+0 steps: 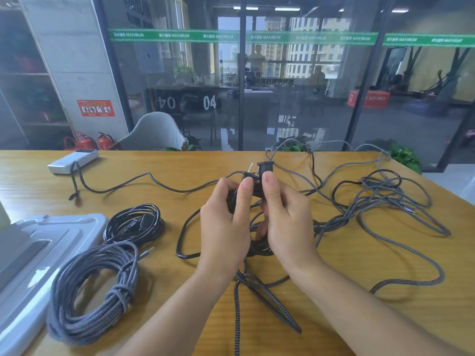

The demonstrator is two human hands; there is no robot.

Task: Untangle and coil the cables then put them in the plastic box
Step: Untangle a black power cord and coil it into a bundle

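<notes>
Above the middle of the wooden table (334, 265), my left hand (226, 222) and my right hand (285, 217) hold a black cable bundle (259, 246) together. A black plug (262, 168) sticks up above my right thumb. The bundle's loose strand loops on the table to the left. A tangle of grey braided and black cables (380, 199) spreads to the right. A coiled grey braided cable (95, 291) lies front left, and a coiled black cable (135, 223) lies behind it. The plastic box lid (38, 242) is at the left edge.
A white power bank (73, 161) lies at the far left with a grey cable running from it toward my hands. A glass wall, a white chair and plants stand beyond the table's far edge.
</notes>
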